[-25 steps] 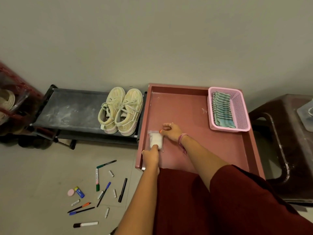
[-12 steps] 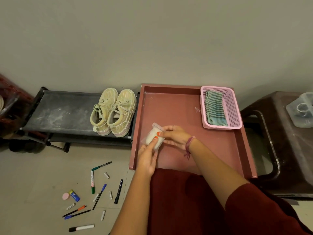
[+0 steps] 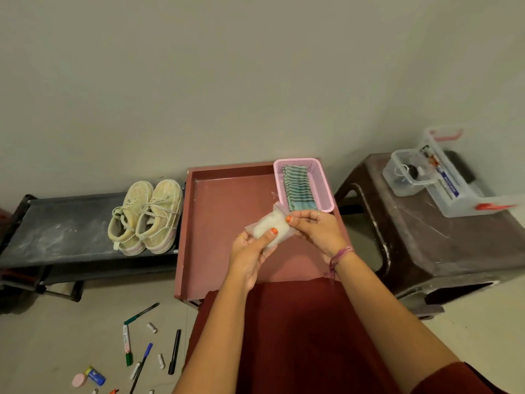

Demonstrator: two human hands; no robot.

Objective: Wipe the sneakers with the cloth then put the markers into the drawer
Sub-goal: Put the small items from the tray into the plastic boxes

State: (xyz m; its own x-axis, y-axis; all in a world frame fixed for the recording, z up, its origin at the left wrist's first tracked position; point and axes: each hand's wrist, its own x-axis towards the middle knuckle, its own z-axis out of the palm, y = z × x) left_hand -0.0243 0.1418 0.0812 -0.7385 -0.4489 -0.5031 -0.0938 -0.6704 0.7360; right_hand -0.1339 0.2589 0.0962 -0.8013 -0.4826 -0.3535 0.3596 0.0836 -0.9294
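A pair of pale yellow sneakers [image 3: 146,217] stands on a dark low rack [image 3: 56,228] at the left. The open reddish drawer [image 3: 224,206] lies in front of me. Over it, my left hand [image 3: 251,251] and my right hand [image 3: 315,226] both hold a small clear plastic bag of white powder [image 3: 272,227], thumbs pinching its top face. A folded green striped cloth [image 3: 298,189] lies in a pink basket [image 3: 324,180] at the drawer's back right. Several markers [image 3: 142,348] and pens are scattered on the floor at the lower left.
A dark brown plastic stool [image 3: 443,237] at the right carries clear plastic boxes [image 3: 443,177]. Caps, a pink eraser [image 3: 79,380] and a small blue item [image 3: 95,375] lie among the markers. A plain wall runs behind everything.
Both hands lifted the small bag off the drawer's floor and moved it up and right, toward the pink basket. The view shifted right, showing more of the stool.
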